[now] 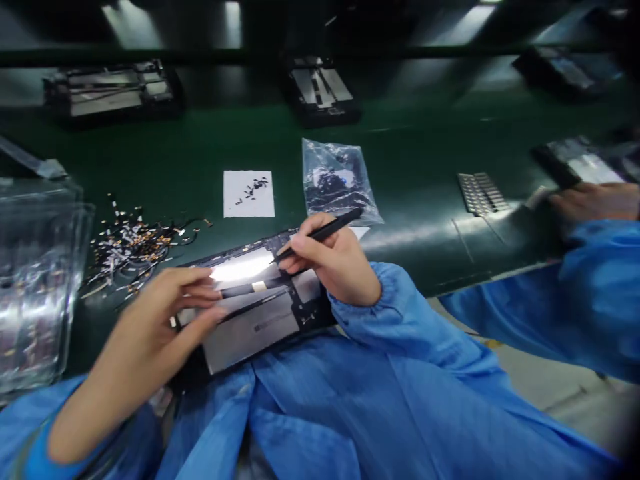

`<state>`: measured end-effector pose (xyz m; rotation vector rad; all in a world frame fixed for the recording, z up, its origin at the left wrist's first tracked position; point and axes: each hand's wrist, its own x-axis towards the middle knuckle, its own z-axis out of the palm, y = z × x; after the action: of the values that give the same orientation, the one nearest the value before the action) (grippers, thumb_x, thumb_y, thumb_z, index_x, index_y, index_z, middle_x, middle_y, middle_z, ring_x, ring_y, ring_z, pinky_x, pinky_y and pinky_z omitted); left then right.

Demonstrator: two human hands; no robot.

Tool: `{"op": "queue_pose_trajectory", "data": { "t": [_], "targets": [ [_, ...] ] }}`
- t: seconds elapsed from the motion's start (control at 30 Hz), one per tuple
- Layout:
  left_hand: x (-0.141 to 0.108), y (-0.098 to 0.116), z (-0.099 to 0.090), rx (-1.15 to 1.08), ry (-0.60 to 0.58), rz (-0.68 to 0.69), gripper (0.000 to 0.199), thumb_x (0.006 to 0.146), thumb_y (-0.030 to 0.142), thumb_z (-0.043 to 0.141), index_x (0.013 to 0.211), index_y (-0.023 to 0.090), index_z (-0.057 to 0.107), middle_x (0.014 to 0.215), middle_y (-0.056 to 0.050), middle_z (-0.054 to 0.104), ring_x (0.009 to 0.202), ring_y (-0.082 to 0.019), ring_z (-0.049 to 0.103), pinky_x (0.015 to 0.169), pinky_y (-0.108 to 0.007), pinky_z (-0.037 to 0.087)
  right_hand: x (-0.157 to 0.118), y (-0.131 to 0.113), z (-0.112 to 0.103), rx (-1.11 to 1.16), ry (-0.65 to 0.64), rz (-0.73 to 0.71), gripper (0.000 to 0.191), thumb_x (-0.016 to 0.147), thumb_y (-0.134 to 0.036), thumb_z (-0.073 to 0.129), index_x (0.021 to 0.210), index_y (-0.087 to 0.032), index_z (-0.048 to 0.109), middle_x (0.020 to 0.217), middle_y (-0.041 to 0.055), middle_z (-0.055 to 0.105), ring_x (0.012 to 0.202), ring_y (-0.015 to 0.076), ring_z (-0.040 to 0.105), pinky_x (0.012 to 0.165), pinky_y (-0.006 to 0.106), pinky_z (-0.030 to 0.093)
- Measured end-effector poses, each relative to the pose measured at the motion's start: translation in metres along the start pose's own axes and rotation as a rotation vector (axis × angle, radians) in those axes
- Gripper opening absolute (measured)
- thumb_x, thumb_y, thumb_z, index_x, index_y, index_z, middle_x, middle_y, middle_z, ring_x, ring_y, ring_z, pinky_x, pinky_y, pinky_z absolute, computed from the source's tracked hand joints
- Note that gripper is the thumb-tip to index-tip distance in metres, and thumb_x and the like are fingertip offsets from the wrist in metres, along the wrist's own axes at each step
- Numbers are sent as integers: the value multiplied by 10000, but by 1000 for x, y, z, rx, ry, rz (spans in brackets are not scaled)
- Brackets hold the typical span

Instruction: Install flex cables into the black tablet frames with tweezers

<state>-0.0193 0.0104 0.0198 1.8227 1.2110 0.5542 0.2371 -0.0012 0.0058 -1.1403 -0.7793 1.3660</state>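
Dark green worktop (420, 153) spreads across the scene, with opened devices along its blurred far side at eleven, just past twelve and two o'clock. At the centre of this clock lies an opened tablet-like device (250, 337), slightly tilted, near the person's blue-clad body. Its left part is under the left hand (183, 317), half-curled with thumb and fingertips apart; whether it pinches the dark strip (237, 291) there I cannot tell. Closed around a black pen-like tool (336, 225), the right hand (333, 260) brings the tip to the device's upper part, touching or just above it. Going round: clear trays (37, 293) at nine, a heap of small cables (133, 247) at ten, white paper (233, 203) bearing black bits at twelve, a clear plastic bag (363, 180) at one, and a co-worker's hand (595, 200) between two and three
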Motion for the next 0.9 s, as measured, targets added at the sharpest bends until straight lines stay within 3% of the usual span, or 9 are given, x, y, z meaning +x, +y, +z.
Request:
{"op": "queue_pose_trajectory", "data": {
  "t": [0.07, 0.13, 0.2, 0.3, 0.47, 0.83, 0.9],
  "targets": [
    [11, 19, 20, -141, -27, 66, 342, 783, 370, 714, 1097, 291, 603, 999, -20, 697, 848, -186, 717, 773, -310, 614, 2, -1, 21, 67, -141, 105, 422, 626, -450, 838, 745, -204, 517, 607, -37, 666, 562, 123, 690, 508, 190, 560],
    [16, 28, 32, -222, 3, 56, 259, 781, 329, 722, 1006, 255, 616, 878, 3, 691, 745, -148, 707, 663, -239, 601, 4, 1, 34, 106, -216, 189, 420, 619, -436, 847, 748, -199, 526, 599, -39, 671, 545, 113, 680, 498, 174, 550],
    [14, 30, 35, -265, 45, -2, 151, 787, 293, 714, 868, 226, 605, 703, 44, 645, 547, -98, 640, 496, -175, 534, 8, 4, 40, 143, -257, 257, 412, 625, -425, 848, 745, -196, 528, 591, -35, 680, 521, 94, 663, 489, 150, 536],
    [9, 29, 35, -321, 80, -90, 167, 785, 277, 704, 745, 205, 559, 573, 74, 572, 385, -62, 521, 347, -144, 427, 13, 9, 42, 221, -315, 367, 395, 644, -408, 839, 729, -190, 521, 576, -24, 692, 496, 75, 648, 492, 122, 532],
    [11, 26, 37, -389, 96, -156, 185, 760, 288, 716, 735, 193, 559, 531, 76, 557, 376, -75, 527, 339, -150, 450, 20, 18, 42, 306, -357, 513, 313, 694, -338, 815, 716, -154, 563, 594, 13, 713, 500, 71, 662, 522, 103, 554],
    [10, 18, 35, -324, 54, -164, 199, 790, 345, 675, 751, 189, 557, 535, 69, 560, 368, -83, 534, 347, -169, 410, 20, 20, 43, 274, -352, 542, 288, 730, -328, 784, 679, -153, 561, 594, 7, 707, 506, 63, 662, 525, 98, 556],
    [11, 12, 34, -215, 106, -156, 233, 780, 390, 686, 828, 191, 575, 611, 48, 598, 415, -98, 557, 375, -196, 427, 22, 17, 42, 227, -330, 504, 315, 705, -363, 801, 698, -155, 564, 597, -1, 702, 502, 62, 656, 513, 97, 549]
  ]
}}
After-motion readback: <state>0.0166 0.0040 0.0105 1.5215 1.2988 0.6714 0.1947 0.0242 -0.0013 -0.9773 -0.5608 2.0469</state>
